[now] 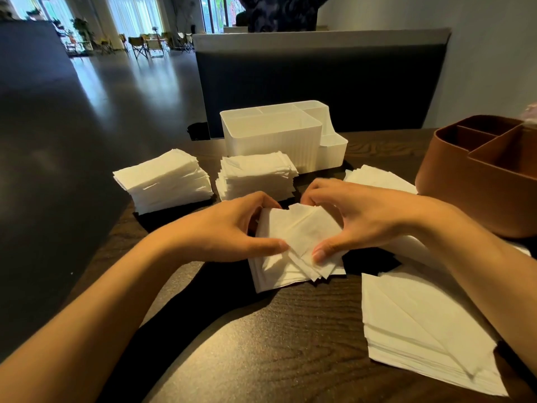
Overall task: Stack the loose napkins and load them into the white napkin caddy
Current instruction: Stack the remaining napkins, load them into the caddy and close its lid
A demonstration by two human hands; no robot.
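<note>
A small uneven stack of white napkins (293,251) lies on the dark wooden table (276,338) in front of me. My left hand (229,225) grips its left side, thumb on top and fingers curled over the far edge. My right hand (357,219) grips the right side the same way, thumb pressing the top sheets. The white napkin caddy (273,138) stands behind, its large compartment empty. Two tidy napkin stacks sit before it: one at the left (165,181), one in the middle (255,175).
A brown compartmented caddy (482,175) stands at the right. A wide pile of larger napkins (421,330) lies under my right forearm, and more napkins (377,178) show behind my right hand. The table's left edge runs close to the left stack.
</note>
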